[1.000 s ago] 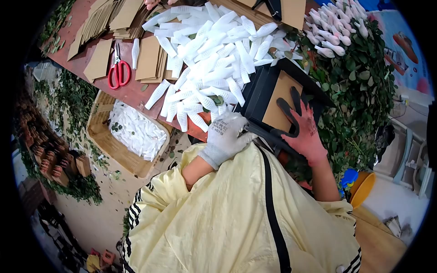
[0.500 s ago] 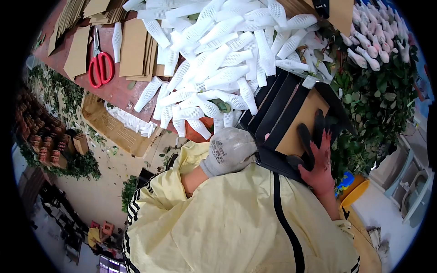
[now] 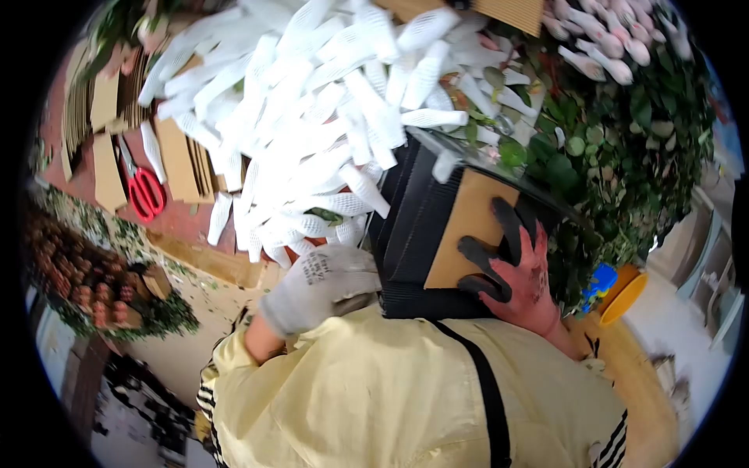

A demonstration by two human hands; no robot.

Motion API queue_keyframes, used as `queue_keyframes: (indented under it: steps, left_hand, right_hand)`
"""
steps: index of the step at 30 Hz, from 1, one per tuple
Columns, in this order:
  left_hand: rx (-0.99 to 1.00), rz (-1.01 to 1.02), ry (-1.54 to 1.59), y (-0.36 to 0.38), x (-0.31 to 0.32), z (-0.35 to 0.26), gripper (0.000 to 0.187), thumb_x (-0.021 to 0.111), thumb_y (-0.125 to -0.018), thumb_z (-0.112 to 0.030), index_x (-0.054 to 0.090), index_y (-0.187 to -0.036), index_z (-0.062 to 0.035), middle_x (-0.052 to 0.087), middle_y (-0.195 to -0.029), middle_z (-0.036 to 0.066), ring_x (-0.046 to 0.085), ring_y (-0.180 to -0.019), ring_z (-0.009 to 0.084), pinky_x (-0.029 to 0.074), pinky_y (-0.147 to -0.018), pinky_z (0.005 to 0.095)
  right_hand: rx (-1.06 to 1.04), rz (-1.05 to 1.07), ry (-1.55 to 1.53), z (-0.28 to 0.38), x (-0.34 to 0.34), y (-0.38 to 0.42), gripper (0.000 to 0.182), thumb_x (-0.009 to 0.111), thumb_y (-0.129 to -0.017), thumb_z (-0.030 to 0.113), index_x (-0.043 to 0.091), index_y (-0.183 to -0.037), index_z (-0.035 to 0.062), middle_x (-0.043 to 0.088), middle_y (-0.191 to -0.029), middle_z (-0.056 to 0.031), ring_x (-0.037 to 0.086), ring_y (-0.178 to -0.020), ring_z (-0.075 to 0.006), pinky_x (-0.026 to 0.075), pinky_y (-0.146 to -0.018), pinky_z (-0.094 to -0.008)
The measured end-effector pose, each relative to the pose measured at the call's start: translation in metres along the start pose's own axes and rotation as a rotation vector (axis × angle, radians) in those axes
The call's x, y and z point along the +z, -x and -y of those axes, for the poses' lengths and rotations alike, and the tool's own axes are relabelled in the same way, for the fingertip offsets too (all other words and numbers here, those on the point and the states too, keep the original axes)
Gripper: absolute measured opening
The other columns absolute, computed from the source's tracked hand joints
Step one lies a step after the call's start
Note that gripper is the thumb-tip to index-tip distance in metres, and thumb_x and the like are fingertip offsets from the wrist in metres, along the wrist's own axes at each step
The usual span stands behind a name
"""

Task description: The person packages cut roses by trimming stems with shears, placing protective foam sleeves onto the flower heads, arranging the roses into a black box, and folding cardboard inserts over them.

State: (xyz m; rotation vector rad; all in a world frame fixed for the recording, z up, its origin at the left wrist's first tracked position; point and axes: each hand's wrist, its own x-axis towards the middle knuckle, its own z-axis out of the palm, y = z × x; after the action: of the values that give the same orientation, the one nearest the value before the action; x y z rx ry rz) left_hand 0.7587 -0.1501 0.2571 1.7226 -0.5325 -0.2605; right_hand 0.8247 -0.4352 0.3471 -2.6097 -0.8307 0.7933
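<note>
A black corrugated box-like holder (image 3: 417, 175) stands tilted against my front, with a flat brown cardboard piece (image 3: 468, 226) lying over its right part. My left hand (image 3: 320, 285), in a grey-white glove, is closed with curled fingers at the holder's lower left edge; the fingertips are partly hidden. My right hand (image 3: 519, 277), in a red glove with dark fingers, lies spread over the lower right of the cardboard piece. A heap of white mesh foam sleeves (image 3: 312, 117) lies just beyond the holder.
Red-handled scissors (image 3: 146, 193) and stacked cardboard pieces (image 3: 178, 164) lie at the left. Flower buds in white sleeves (image 3: 601, 39) and leafy stems (image 3: 632, 164) fill the right. A tan tray (image 3: 203, 257) is at the left, an orange bucket (image 3: 624, 295) at the lower right.
The cardboard piece sits lower and farther left in view, with my right hand now spread across it. My left hand has shifted left to the holder's edge. The view has turned.
</note>
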Motion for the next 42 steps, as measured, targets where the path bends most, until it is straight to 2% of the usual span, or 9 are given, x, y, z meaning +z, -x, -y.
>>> queue_keyframes:
  steps: [5, 12, 17, 21, 31, 35, 37, 39, 42]
  left_hand:
    - [-0.148, 0.090, -0.027, -0.036, -0.063, -0.033, 0.018, 0.062, -0.066, -0.002, 0.066, -0.084, 0.0002, 0.065, -0.091, 0.016, 0.064, -0.084, 0.0287, 0.050, -0.076, 0.0372]
    - [0.314, 0.100, -0.416, -0.096, -0.037, -0.039, 0.023, 0.068, -0.068, -0.012, 0.067, -0.090, -0.0041, 0.065, -0.091, 0.011, 0.062, -0.082, 0.0275, 0.049, -0.071, 0.0350]
    - [-0.587, -0.104, 0.101, -0.086, -0.029, -0.024, 0.022, 0.066, -0.082, -0.019, 0.061, -0.091, 0.0007, 0.060, -0.077, 0.011, 0.059, -0.069, 0.0180, 0.047, -0.065, 0.0293]
    - [-0.724, -0.072, 0.050, -0.095, -0.011, -0.017, 0.021, 0.067, -0.083, -0.020, 0.059, -0.079, -0.0003, 0.058, -0.067, 0.006, 0.051, -0.061, 0.0113, 0.043, -0.058, 0.0282]
    - [-0.617, -0.174, 0.017, -0.100, -0.011, -0.031, 0.018, 0.064, -0.084, -0.015, 0.059, -0.074, -0.0011, 0.054, -0.057, 0.004, 0.051, -0.051, 0.0111, 0.040, -0.051, 0.0268]
    - [-0.268, -0.059, -0.231, -0.089, -0.030, -0.048, 0.017, 0.064, -0.082, -0.016, 0.064, -0.089, -0.0013, 0.058, -0.061, 0.007, 0.057, -0.056, 0.0192, 0.044, -0.055, 0.0305]
    - [-0.245, 0.058, -0.284, -0.086, -0.036, -0.062, 0.024, 0.067, -0.079, -0.022, 0.066, -0.095, -0.0038, 0.063, -0.076, 0.008, 0.062, -0.074, 0.0240, 0.047, -0.065, 0.0342]
    - [0.182, 0.340, -0.286, -0.089, -0.036, -0.074, 0.031, 0.070, -0.075, -0.028, 0.066, -0.097, -0.0068, 0.064, -0.093, 0.009, 0.060, -0.096, 0.0269, 0.046, -0.080, 0.0374]
    - [0.094, 0.464, -0.334, -0.085, -0.025, -0.084, 0.043, 0.076, -0.064, -0.027, 0.065, -0.100, -0.0057, 0.060, -0.109, 0.014, 0.055, -0.107, 0.0320, 0.044, -0.089, 0.0415]
  right_hand:
    - [0.060, 0.069, -0.020, 0.006, 0.004, 0.000, 0.035, 0.062, -0.075, 0.040, 0.059, -0.107, 0.0263, 0.027, -0.141, -0.0150, 0.022, -0.127, -0.0435, 0.016, -0.104, -0.0553]
    - [0.075, 0.091, 0.068, 0.004, 0.011, 0.009, 0.035, 0.056, -0.078, 0.053, 0.060, -0.107, 0.0316, 0.030, -0.137, -0.0202, 0.019, -0.123, -0.0450, 0.015, -0.104, -0.0501]
    - [0.019, 0.093, 0.034, 0.000, 0.004, 0.010, 0.036, 0.057, -0.079, 0.051, 0.060, -0.107, 0.0294, 0.031, -0.136, -0.0204, 0.020, -0.124, -0.0438, 0.016, -0.105, -0.0489]
    - [-0.002, 0.083, 0.032, -0.001, 0.005, 0.008, 0.033, 0.059, -0.079, 0.045, 0.061, -0.107, 0.0282, 0.032, -0.135, -0.0212, 0.022, -0.124, -0.0423, 0.017, -0.105, -0.0490]
    - [-0.067, -0.031, -0.112, -0.010, 0.016, 0.010, 0.025, 0.059, -0.082, 0.040, 0.064, -0.102, 0.0286, 0.034, -0.136, -0.0179, 0.026, -0.124, -0.0385, 0.017, -0.106, -0.0477]
    - [-0.055, 0.000, -0.044, -0.005, 0.007, 0.006, 0.032, 0.060, -0.079, 0.044, 0.062, -0.107, 0.0294, 0.034, -0.135, -0.0170, 0.028, -0.123, -0.0393, 0.017, -0.106, -0.0475]
    - [-0.019, 0.044, -0.054, 0.003, 0.001, 0.003, 0.035, 0.061, -0.078, 0.046, 0.061, -0.108, 0.0297, 0.035, -0.134, -0.0167, 0.028, -0.123, -0.0395, 0.018, -0.106, -0.0472]
    - [0.018, 0.091, 0.089, 0.007, -0.003, 0.001, 0.041, 0.062, -0.075, 0.049, 0.060, -0.112, 0.0306, 0.035, -0.133, -0.0167, 0.029, -0.123, -0.0397, 0.019, -0.105, -0.0469]
    - [0.003, -0.065, 0.078, 0.005, 0.010, 0.008, 0.045, 0.063, -0.074, 0.050, 0.059, -0.113, 0.0296, 0.036, -0.133, -0.0173, 0.031, -0.122, -0.0409, 0.023, -0.103, -0.0476]
